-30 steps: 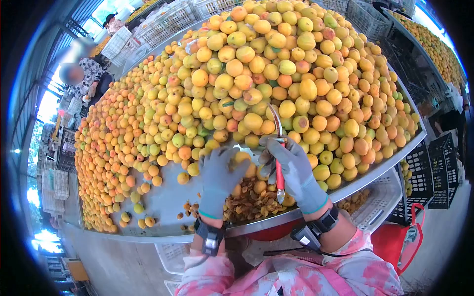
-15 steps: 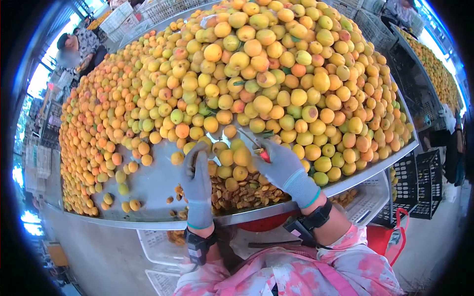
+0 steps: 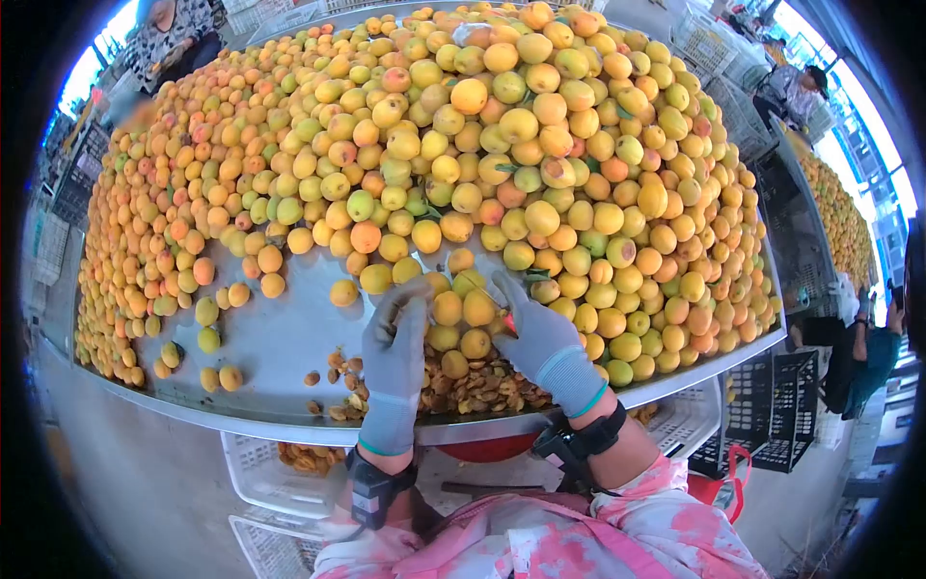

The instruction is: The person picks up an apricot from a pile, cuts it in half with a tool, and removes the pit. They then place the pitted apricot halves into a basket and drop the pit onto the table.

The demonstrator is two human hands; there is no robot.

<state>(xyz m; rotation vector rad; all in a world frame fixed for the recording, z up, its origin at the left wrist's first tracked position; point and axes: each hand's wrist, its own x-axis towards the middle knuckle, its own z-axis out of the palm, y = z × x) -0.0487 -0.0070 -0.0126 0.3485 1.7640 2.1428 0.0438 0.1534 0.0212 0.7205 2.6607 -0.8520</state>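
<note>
A large heap of yellow and orange fruits (image 3: 540, 217) covers a metal table (image 3: 280, 333). My left hand (image 3: 394, 338), in a grey glove, has its fingers curled beside a few fruits; what they hold, if anything, is hidden. My right hand (image 3: 538, 338), gloved too, is closed on a small tool with a red part (image 3: 509, 322), and its thin end points up and left over the fruits between my hands. Below those fruits lies a pile of brown-orange fruit pieces (image 3: 482, 390) near the table's front edge.
White crates (image 3: 275, 473) stand under the front edge, with black crates (image 3: 791, 410) and a red bag (image 3: 738, 482) at the right. One person (image 3: 169, 43) is at the back left, others (image 3: 796, 92) at the right. Another fruit-covered table (image 3: 834, 207) stands there.
The whole view has shifted, and the table appears a little further left. Both hands remain over the near edge of the heap, my right still on the tool.
</note>
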